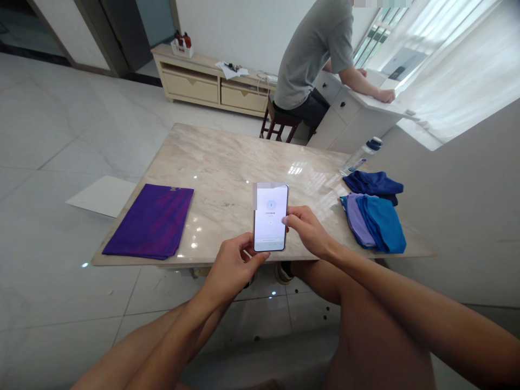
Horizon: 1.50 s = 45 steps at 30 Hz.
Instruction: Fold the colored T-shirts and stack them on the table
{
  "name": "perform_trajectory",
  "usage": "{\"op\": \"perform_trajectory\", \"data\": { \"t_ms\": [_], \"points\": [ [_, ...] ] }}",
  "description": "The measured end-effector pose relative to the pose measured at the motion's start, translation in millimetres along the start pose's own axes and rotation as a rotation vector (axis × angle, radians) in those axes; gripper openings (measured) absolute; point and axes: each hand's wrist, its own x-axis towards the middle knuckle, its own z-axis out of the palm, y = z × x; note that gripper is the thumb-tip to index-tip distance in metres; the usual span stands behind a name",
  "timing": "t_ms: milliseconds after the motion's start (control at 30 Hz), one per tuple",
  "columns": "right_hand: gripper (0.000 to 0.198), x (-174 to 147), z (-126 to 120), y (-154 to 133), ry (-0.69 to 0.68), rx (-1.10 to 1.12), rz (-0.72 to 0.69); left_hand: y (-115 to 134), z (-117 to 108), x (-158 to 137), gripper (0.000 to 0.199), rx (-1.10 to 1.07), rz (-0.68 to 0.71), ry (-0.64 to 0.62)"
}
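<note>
A smartphone point(270, 225) with a lit, mostly white screen is held upright between my two hands, over the near edge of the marble table point(227, 162). My left hand point(235, 265) grips its lower left corner, the thumb along the bottom edge. On the other side my right hand point(306, 230) is closed on the right edge, with the thumb at the screen's border. To the left lies a folded purple cloth point(150, 222). Folded blue and lilac cloths point(377, 222) are stacked on the right, beside a dark blue cloth point(374, 183).
A clear bottle with a blue cap point(363, 154) stands at the table's right. Beyond, a person in a grey shirt point(317, 49) sits on a dark stool point(280, 116) at a white counter point(345, 116). A low cabinet point(190, 84) lines the wall; a white board point(103, 196) is at left.
</note>
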Motion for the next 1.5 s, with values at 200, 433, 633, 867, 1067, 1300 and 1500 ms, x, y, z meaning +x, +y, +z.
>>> {"op": "perform_trajectory", "data": {
  "t_ms": [200, 433, 633, 867, 1067, 1300, 1500],
  "points": [
    [0.025, -0.1, 0.1, 0.4, -0.004, 0.007, 0.001, 1.2, -0.5, 0.3, 0.035, 0.002, -0.002, -0.005],
    [0.025, 0.1, 1.0, 0.2, -0.007, 0.012, 0.004, 0.8, -0.5, 0.0, 0.035, 0.003, -0.010, -0.006],
    [0.024, 0.1, 1.1, 1.2, -0.008, 0.015, 0.016, 0.7, -0.6, -0.4, 0.036, 0.008, -0.016, -0.007],
    [0.023, 0.4, 2.0, 0.0, -0.025, 0.026, 0.017, 0.0, -1.0, 0.0, 0.036, 0.006, -0.015, -0.014],
    [0.023, 0.3, 1.6, -0.9, -0.024, 0.017, 0.016, 1.4, -1.0, -0.5, 0.035, -0.007, -0.013, -0.015],
    [0.024, 1.1, 2.1, -2.1, -0.027, 0.020, 0.027, 0.3, 0.0, -0.6, 0.035, -0.012, -0.006, -0.012],
    [0.024, 0.5, 3.0, -1.3, -0.020, 0.015, 0.010, -2.3, 1.7, -0.6, 0.034, -0.035, -0.018, -0.013]
  ]
}}
